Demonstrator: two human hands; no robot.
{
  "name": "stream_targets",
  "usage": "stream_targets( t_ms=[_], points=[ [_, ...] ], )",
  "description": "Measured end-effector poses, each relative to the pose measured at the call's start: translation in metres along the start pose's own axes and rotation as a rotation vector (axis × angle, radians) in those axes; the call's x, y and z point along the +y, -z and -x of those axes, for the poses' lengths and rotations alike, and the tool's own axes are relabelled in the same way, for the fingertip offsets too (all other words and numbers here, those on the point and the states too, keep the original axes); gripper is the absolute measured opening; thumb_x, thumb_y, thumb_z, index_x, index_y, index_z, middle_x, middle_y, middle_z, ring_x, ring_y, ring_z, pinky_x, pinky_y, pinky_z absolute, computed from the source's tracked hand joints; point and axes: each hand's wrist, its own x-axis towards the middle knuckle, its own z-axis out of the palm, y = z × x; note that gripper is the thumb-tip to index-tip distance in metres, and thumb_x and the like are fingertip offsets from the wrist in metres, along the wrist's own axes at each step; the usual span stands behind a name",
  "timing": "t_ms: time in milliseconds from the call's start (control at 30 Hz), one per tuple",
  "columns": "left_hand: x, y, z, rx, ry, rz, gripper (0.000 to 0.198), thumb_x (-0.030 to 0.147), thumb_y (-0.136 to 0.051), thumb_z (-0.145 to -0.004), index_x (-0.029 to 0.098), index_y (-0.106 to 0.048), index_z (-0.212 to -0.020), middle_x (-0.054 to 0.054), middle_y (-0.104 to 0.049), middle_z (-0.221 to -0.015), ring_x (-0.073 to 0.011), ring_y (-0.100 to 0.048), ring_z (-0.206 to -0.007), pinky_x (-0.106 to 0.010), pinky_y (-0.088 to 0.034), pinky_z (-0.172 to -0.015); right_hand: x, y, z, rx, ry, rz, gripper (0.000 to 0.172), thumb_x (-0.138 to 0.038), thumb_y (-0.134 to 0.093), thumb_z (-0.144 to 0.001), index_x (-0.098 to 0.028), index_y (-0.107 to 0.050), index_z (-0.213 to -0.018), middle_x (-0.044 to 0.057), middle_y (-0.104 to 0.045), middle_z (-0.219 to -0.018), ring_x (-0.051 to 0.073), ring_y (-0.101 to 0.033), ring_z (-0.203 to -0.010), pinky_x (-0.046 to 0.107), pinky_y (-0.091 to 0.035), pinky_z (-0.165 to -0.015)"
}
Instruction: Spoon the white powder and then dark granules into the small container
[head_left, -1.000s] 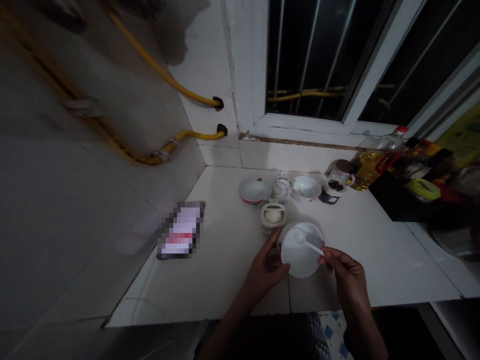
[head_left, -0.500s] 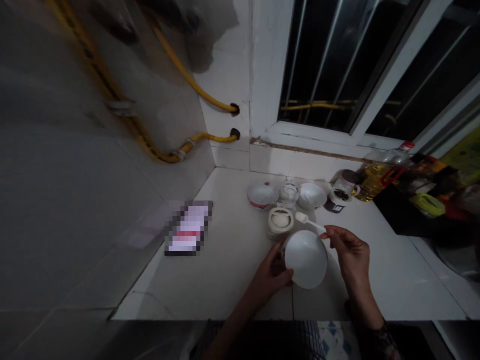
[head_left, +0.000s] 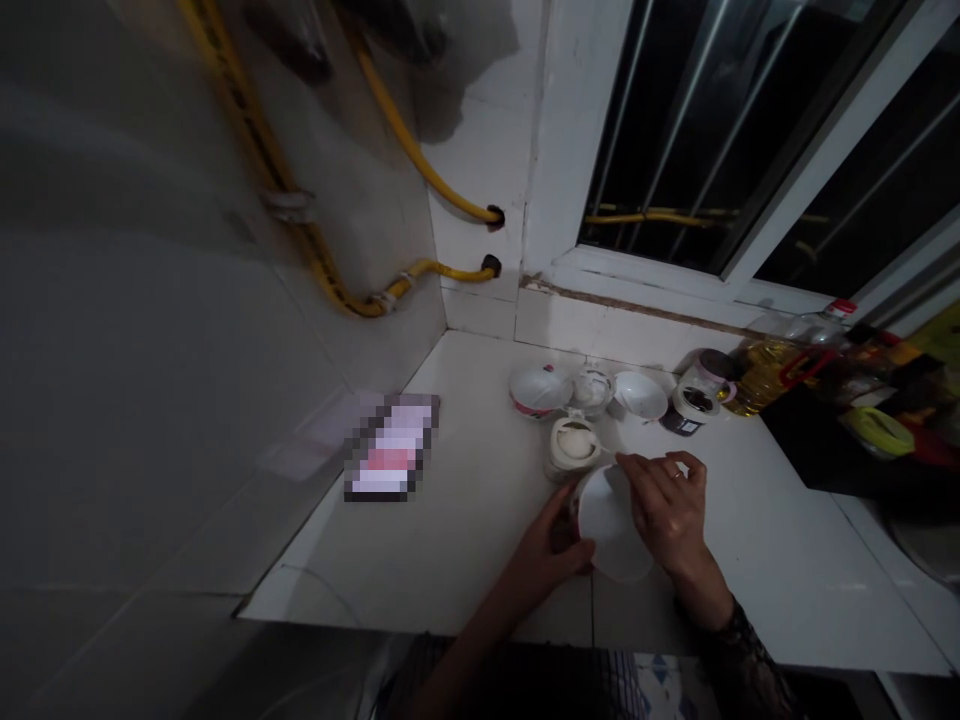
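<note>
White bowl (head_left: 609,515) tilts in the left hand (head_left: 556,552), thumb at its rim, over the near part of the counter (head_left: 465,560). The right hand (head_left: 670,508) pinches a thin white spoon (head_left: 605,450), whose head seems to reach into the open jar (head_left: 561,468) just beyond, though the dim view hides its tip. Farther off, a glass jar (head_left: 592,388) stands between two patterned bowls (head_left: 540,390); far right, an oil bottle (head_left: 759,372).
</note>
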Motion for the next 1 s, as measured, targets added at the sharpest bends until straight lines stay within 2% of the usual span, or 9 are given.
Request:
stream_targets(
  t_ms=[67,200,300,367,433,533,600,833,1000],
  points=[
    [0.001,0.000,0.000,-0.010,0.017,-0.012,0.102,0.050,-0.082,-0.064,0.028,-0.033,-0.150,-0.012,-0.058,-0.126,-0.0235,-0.065,-0.097,-0.030,-0.061,-0.068,0.002,0.002,0.002,0.017,-0.122,-0.078,0.025,-0.009,-0.052,-0.093,-0.021,-0.071,-0.105,0.004,-0.077,-0.084,0.016,-0.064,-0.068,0.038,-0.040,-0.083],
    [0.005,0.001,-0.001,-0.010,0.029,-0.041,0.103,0.050,-0.082,-0.063,0.028,-0.033,-0.150,-0.012,-0.056,-0.130,-0.0252,-0.063,-0.102,-0.031,-0.061,-0.071,0.005,0.018,0.016,0.092,-0.579,-0.336,0.014,-0.028,-0.061,-0.091,-0.022,-0.073,-0.085,0.004,-0.074,-0.077,0.021,-0.065,-0.074,0.037,-0.049,-0.074],
    [0.011,0.000,0.000,-0.021,-0.009,-0.069,0.100,0.047,-0.082,-0.063,0.028,-0.035,-0.150,-0.012,-0.055,-0.132,-0.0245,-0.063,-0.102,-0.032,-0.060,-0.075,0.003,0.039,0.034,0.041,-0.779,-0.446,0.017,-0.032,-0.064,-0.089,-0.022,-0.071,-0.078,0.004,-0.073,-0.079,0.021,-0.066,-0.076,0.033,-0.050,-0.065],
    [0.015,-0.001,0.001,-0.030,-0.034,-0.087,0.098,0.043,-0.081,-0.065,0.026,-0.036,-0.150,-0.012,-0.056,-0.132,-0.0231,-0.064,-0.100,-0.031,-0.059,-0.077,0.001,0.054,0.046,-0.020,-0.747,-0.420,0.013,-0.028,-0.063,-0.090,-0.023,-0.071,-0.082,0.003,-0.072,-0.079,0.020,-0.066,-0.076,0.032,-0.050,-0.066],
    [0.019,-0.002,0.003,-0.036,-0.066,-0.116,0.095,0.039,-0.080,-0.067,0.025,-0.036,-0.150,-0.012,-0.055,-0.134,-0.0218,-0.064,-0.100,-0.030,-0.058,-0.079,-0.002,0.066,0.057,-0.049,-0.602,-0.333,0.010,-0.021,-0.061,-0.091,-0.023,-0.071,-0.091,0.002,-0.072,-0.078,0.019,-0.066,-0.072,0.034,-0.050,-0.069],
    [0.025,-0.007,0.004,-0.035,-0.103,-0.172,0.091,0.034,-0.078,-0.067,0.025,-0.038,-0.149,-0.011,-0.054,-0.136,-0.0199,-0.065,-0.098,-0.029,-0.058,-0.080,-0.007,0.075,0.068,-0.057,-0.367,-0.117,0.019,-0.012,-0.059,-0.090,-0.024,-0.070,-0.101,0.001,-0.074,-0.079,0.017,-0.064,-0.065,0.037,-0.049,-0.076],
    [0.028,-0.011,0.004,-0.020,-0.112,-0.215,0.090,0.032,-0.077,-0.067,0.025,-0.039,-0.148,-0.010,-0.059,-0.129,-0.0183,-0.066,-0.094,-0.030,-0.059,-0.080,-0.013,0.076,0.073,-0.068,-0.296,0.003,0.022,-0.008,-0.058,-0.090,-0.023,-0.069,-0.103,0.001,-0.074,-0.079,0.016,-0.063,-0.063,0.038,-0.047,-0.080],
    [0.030,-0.024,0.005,0.065,-0.212,-0.328,0.081,0.026,-0.072,-0.069,0.028,-0.044,-0.144,-0.007,-0.057,-0.129,-0.0158,-0.064,-0.096,-0.028,-0.060,-0.082,-0.032,0.071,0.073,-0.087,-0.292,-0.071,0.026,-0.003,-0.054,-0.090,-0.022,-0.064,-0.106,0.002,-0.074,-0.081,0.016,-0.064,-0.066,0.039,-0.047,-0.082],
    [0.026,-0.023,0.006,0.107,-0.242,-0.382,0.080,0.027,-0.073,-0.070,0.026,-0.044,-0.144,-0.007,-0.056,-0.129,-0.0157,-0.063,-0.097,-0.028,-0.059,-0.083,-0.023,0.069,0.068,-0.013,-0.276,0.105,0.025,-0.002,-0.057,-0.089,-0.021,-0.064,-0.105,0.002,-0.073,-0.078,0.016,-0.062,-0.065,0.039,-0.046,-0.083]
  ],
)
